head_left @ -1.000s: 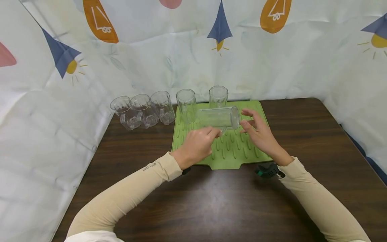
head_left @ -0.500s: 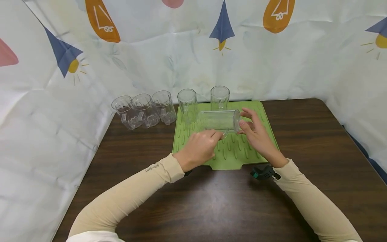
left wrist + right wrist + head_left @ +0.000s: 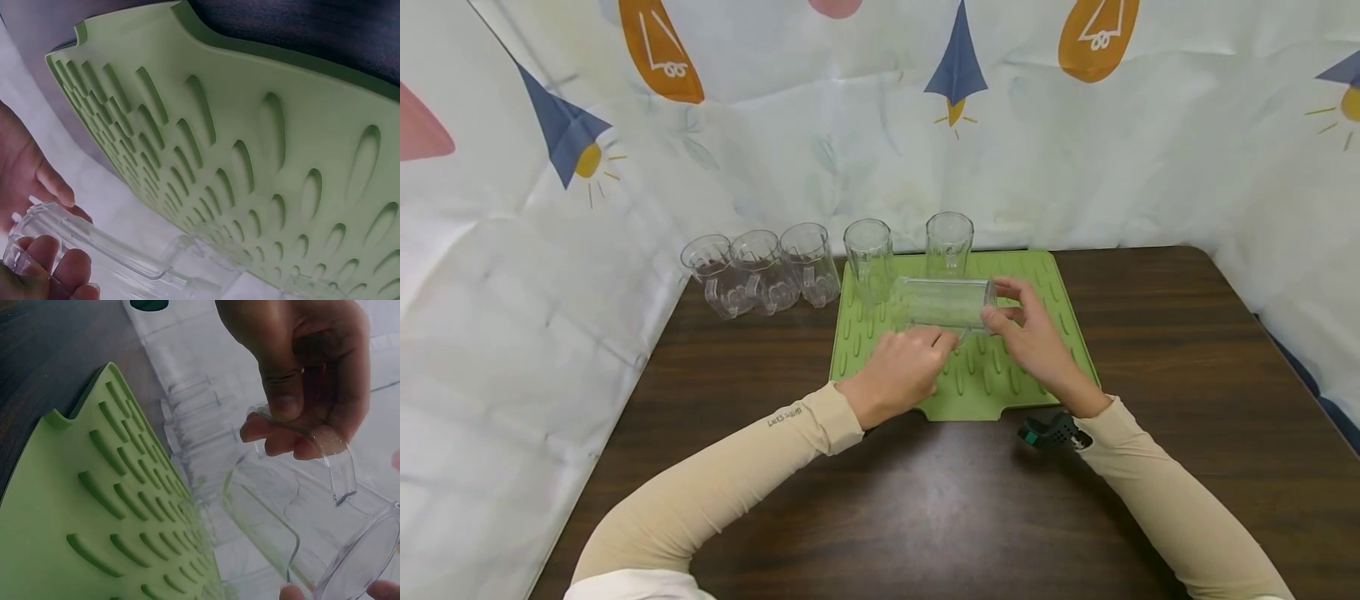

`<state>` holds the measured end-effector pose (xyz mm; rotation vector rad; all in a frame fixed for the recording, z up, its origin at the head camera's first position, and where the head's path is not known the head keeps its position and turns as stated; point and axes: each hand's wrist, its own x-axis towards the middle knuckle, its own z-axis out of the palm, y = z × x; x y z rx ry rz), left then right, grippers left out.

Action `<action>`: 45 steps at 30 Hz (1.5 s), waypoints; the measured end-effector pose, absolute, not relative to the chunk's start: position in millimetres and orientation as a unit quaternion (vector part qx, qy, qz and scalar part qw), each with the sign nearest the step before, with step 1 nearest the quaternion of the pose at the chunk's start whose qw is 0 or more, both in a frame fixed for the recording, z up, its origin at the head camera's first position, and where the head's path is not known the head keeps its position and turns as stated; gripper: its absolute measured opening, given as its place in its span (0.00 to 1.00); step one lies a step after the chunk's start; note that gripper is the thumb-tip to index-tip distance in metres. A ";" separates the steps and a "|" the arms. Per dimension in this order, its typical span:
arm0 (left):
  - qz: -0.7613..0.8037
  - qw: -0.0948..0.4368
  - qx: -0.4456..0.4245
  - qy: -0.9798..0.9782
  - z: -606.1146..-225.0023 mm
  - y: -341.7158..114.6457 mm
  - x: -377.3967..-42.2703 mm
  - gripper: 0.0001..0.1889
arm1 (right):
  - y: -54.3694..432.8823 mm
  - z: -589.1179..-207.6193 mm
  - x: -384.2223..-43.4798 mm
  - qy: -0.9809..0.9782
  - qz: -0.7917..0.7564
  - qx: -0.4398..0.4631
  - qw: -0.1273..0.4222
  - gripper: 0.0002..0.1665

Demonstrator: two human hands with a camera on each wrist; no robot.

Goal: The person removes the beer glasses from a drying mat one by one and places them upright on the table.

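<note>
A clear mug (image 3: 947,302) is held on its side above the green ribbed mat (image 3: 977,392), mouth to the left and base to the right. My left hand (image 3: 901,371) grips its handle; in the right wrist view, the thumb and curled fingers of that left hand (image 3: 306,375) pinch the handle. At the base end, my right hand (image 3: 1033,337) holds the mug between thumb and fingers. Only fingertips (image 3: 292,592) of it show in the right wrist view. Two clear mugs stand along the mat's back edge, one at the left (image 3: 868,262) and one nearer the middle (image 3: 950,244).
Left of the mat, three more clear mugs stand close together in a row: an outer mug (image 3: 722,279), a middle mug (image 3: 766,275) and an inner mug (image 3: 812,267). All rest on a dark wooden table (image 3: 940,508). A printed white curtain (image 3: 850,133) hangs behind.
My right hand has closed in from just off the mug's base to hold it. The mug has come slightly lower and nearer; my left hand keeps its grip on the handle.
</note>
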<state>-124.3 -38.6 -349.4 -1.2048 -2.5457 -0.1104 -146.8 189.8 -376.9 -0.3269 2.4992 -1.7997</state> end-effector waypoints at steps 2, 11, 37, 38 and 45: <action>-0.028 0.170 -0.423 -0.889 -349.9 -38.2 -123.5 0.20 | 189.3 -376.6 -146.5 0.806 -0.583 -0.100 0.029 0.41; 0.006 0.185 -0.430 -0.884 -350.1 -36.0 -119.9 0.18 | 187.5 -374.7 -147.2 0.801 -0.589 -0.102 0.027 0.41; -0.011 0.191 -0.438 -0.879 -346.9 -44.7 -116.7 0.18 | 186.7 -374.1 -147.9 0.782 -0.612 -0.119 0.018 0.41; -0.011 0.188 -0.439 -0.879 -346.9 -45.2 -116.9 0.19 | 186.2 -373.9 -148.0 0.781 -0.613 -0.119 0.017 0.41; -0.023 0.182 -0.440 -0.879 -345.6 -47.3 -116.6 0.16 | 182.6 -372.2 -144.7 0.779 -0.614 -0.124 0.001 0.41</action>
